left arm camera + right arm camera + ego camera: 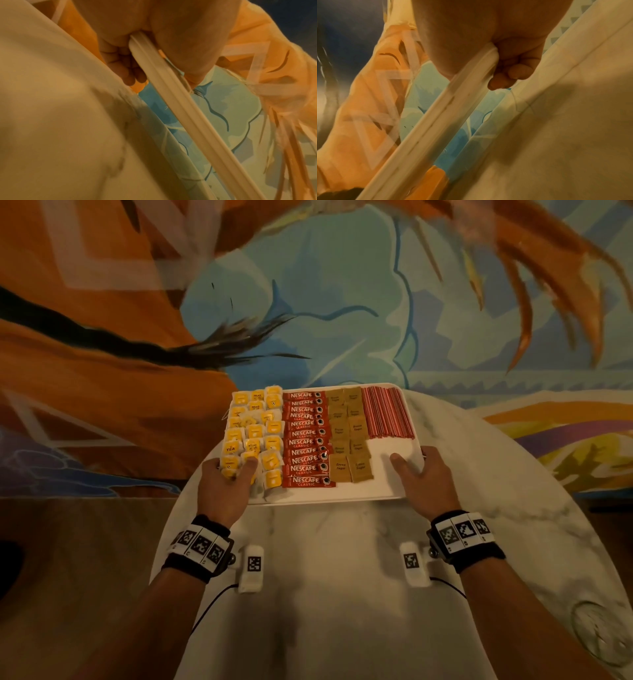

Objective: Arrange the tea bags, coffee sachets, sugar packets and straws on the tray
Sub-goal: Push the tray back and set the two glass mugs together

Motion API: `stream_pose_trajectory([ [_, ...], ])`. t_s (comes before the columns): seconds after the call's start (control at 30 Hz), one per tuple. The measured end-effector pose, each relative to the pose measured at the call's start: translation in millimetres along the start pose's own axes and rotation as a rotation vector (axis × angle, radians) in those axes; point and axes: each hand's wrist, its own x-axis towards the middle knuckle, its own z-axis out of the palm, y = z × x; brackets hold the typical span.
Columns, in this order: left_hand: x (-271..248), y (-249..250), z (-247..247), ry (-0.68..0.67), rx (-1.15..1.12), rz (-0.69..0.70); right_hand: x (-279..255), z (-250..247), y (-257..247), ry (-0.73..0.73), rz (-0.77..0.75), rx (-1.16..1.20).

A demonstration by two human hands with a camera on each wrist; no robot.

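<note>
A white tray (387, 470) is held just above the marble table (325, 577), as the gap under its rim shows in both wrist views. On it lie yellow tea bags (255, 433) at the left, red Nescafe sachets (305, 436), brown sugar packets (347, 433) and red straws (387, 412) at the far right. My left hand (227, 477) grips the tray's left edge, thumb on the tea bags, fingers curled under the rim (164, 81). My right hand (419, 474) grips the right edge the same way, fingers under the rim (471, 83).
The round marble table stands against a painted wall of orange and blue (308, 285). Its far edge lies under the tray. A faint round mark (596, 631) shows on the tabletop at the near right.
</note>
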Motion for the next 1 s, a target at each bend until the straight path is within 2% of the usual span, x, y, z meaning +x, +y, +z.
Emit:
stream_pose_trajectory([
  [0.23, 8, -12, 10, -0.054, 0.111, -0.032, 8, 3, 8, -0.039, 0.034, -0.099],
  [0.33, 14, -26, 13, -0.067, 0.266, 0.002, 7, 5, 16, -0.051, 0.038, -0.167],
  [0.43, 10, -19, 16, -0.058, 0.465, -0.018, 9, 6, 19, -0.052, 0.019, -0.305],
  [0.6, 17, -32, 10, -0.166, 0.626, 0.019, 12, 5, 27, -0.101, 0.051, -0.497],
  [0.73, 8, -36, -4, -0.236, 0.583, 0.110, 0, 0, 30, -0.109, -0.047, -0.546],
  [0.8, -4, -30, -12, -0.258, 0.446, 0.151, -11, -2, 31, -0.131, -0.143, -0.494],
  [0.87, -14, -33, -16, -0.347, 0.374, 0.199, -20, -2, 34, -0.167, -0.195, -0.394],
  [1.0, -8, -70, -14, -0.357, 0.446, 0.158, -27, 1, 45, -0.180, -0.235, -0.284],
])
